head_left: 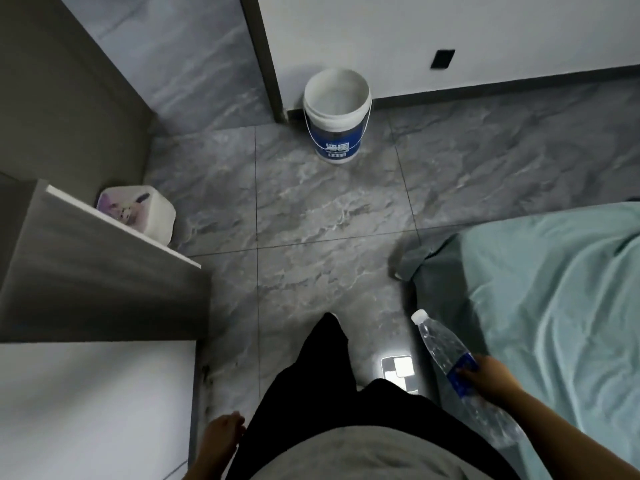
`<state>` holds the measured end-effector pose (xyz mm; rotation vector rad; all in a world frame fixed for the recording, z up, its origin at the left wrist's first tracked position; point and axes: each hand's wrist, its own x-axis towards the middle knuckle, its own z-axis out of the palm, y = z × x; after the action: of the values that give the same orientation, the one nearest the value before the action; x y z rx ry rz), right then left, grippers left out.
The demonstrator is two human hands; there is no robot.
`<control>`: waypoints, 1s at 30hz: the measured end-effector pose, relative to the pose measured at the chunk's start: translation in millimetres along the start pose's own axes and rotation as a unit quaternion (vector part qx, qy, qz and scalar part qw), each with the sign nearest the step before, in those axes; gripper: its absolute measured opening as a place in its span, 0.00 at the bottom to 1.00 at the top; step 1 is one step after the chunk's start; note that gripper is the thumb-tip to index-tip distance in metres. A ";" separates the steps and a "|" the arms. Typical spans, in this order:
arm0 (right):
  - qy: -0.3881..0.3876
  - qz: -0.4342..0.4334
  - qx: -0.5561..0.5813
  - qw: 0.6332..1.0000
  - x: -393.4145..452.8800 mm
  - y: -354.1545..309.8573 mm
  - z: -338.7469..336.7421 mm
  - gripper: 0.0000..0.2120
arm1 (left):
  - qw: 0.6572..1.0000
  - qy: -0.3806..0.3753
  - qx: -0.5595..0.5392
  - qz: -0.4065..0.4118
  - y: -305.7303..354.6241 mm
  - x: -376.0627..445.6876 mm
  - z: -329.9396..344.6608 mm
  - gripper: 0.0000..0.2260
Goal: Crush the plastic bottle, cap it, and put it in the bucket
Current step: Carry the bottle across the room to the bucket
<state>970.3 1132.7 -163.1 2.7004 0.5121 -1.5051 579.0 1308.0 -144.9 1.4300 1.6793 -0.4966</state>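
A clear plastic bottle with a white cap and a blue label is in my right hand, low on the right, next to the bed. The bottle looks full-shaped and its cap is on. My right hand grips it around the label, cap pointing away from me. A white bucket with a blue label and a wire handle stands open and upright on the floor ahead, by the door frame. I see nothing inside it. My left hand hangs beside my left leg, fingers loosely curled, holding nothing.
A bed with a teal sheet fills the right side. A grey cabinet and a white surface stand on the left, with a white tissue box on the floor behind. Grey marble tiles lie between me and the bucket.
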 end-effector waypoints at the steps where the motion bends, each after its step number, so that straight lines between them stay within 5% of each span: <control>1: -0.005 0.009 -0.002 1.000 4.9 -6.1 -5.1 0.08 | 1.000 0.006 -0.015 -0.017 15.3 12.4 -9.7 0.18; 7: -0.008 0.060 -0.004 0.998 28.0 -40.8 -34.6 0.12 | 0.979 0.020 -0.200 -0.027 118.4 68.3 -76.3 0.12; 13: -0.025 0.083 0.019 0.996 55.5 -77.6 -79.0 0.06 | 0.979 0.012 -0.202 0.027 216.4 141.1 -119.7 0.14; 16: -0.029 0.086 0.029 0.995 89.6 -99.5 -111.6 0.11 | 0.980 0.011 -0.191 0.044 255.4 172.4 -131.6 0.15; 30: 0.022 -0.025 0.008 0.999 226.1 -285.9 -300.0 0.08 | 0.986 0.020 -0.160 -0.043 340.6 231.6 -169.7 0.13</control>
<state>1246.4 1515.3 -146.0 2.7595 0.5742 -1.4702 844.1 1665.6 -160.4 1.1436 1.7677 -0.2319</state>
